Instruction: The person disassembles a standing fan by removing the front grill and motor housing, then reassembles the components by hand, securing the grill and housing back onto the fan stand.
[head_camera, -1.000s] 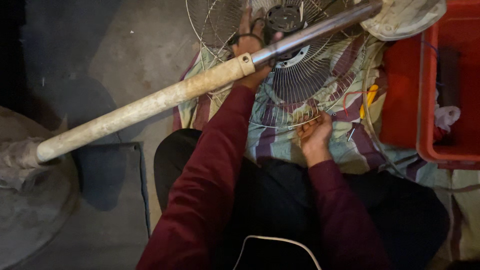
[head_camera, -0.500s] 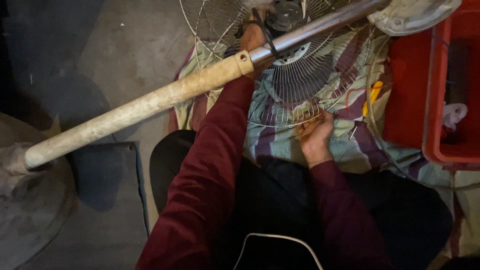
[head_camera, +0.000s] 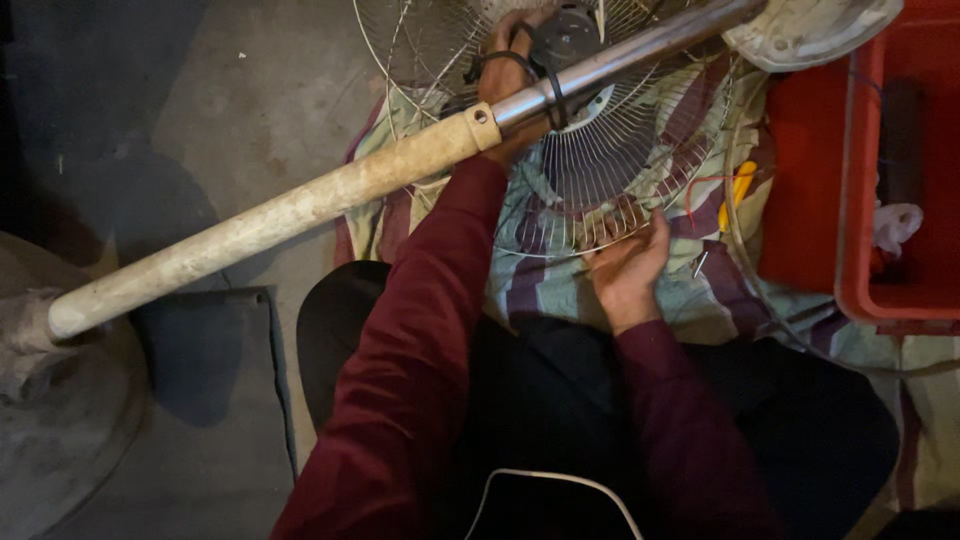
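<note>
Hands on a fan guard

Fan guard (head_camera: 600, 170) of wire lies at upper centre of the frame on a striped cloth (head_camera: 560, 290). Left hand (head_camera: 510, 70) reaches past the pole (head_camera: 300, 210) toward the motor (head_camera: 565, 30) — its grip cannot be told. Right hand (head_camera: 625, 270) pinches the guard's lower rim, fingers curled. Red crate (head_camera: 880, 200) sits at right.

The fan pole (head_camera: 400, 165) crosses over the left hand (head_camera: 510, 75) and hides most of it, so its grip cannot be seen. The wire fan guard (head_camera: 590, 170) and the red crate (head_camera: 900, 160) are cut off by the picture's edges. The right hand (head_camera: 625, 270) hides its own fingertips at the guard's rim.
</note>
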